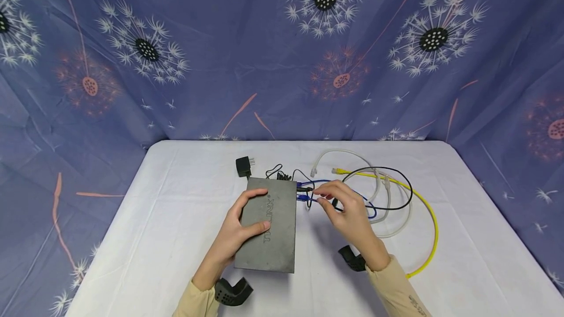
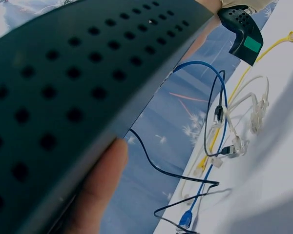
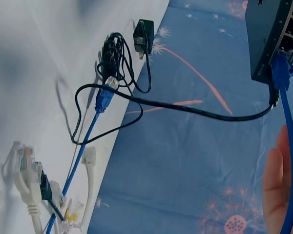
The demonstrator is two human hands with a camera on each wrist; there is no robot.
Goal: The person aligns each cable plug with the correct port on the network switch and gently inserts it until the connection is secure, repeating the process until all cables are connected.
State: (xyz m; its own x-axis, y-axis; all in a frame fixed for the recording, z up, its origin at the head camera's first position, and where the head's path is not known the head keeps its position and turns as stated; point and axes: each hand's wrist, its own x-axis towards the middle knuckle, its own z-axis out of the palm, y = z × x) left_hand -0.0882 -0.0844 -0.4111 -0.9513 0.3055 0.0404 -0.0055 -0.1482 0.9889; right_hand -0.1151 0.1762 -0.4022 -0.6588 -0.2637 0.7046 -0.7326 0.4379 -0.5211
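My left hand (image 1: 240,224) grips a dark grey TP-Link network switch (image 1: 279,238), thumb and a finger lying over its top. In the left wrist view the perforated side of the switch fills much of the frame. A blue network cable (image 3: 290,141) has its plug (image 3: 281,70) in a port at one end of the row. Beside it a black power cord (image 3: 219,117) runs into the switch. At that cabled side is my right hand (image 1: 345,207), thumb and forefinger tips apart close to the cords. Its fingers (image 3: 273,180) lie behind the blue cable, relaxed.
On the white table (image 1: 189,199) lie a black power adapter (image 1: 243,166), a loose blue plug (image 3: 105,97), a yellow network cable (image 1: 435,229), white network cables (image 1: 343,150) and a black cable (image 1: 411,190). A patterned curtain (image 1: 246,53) hangs behind and beside the table.
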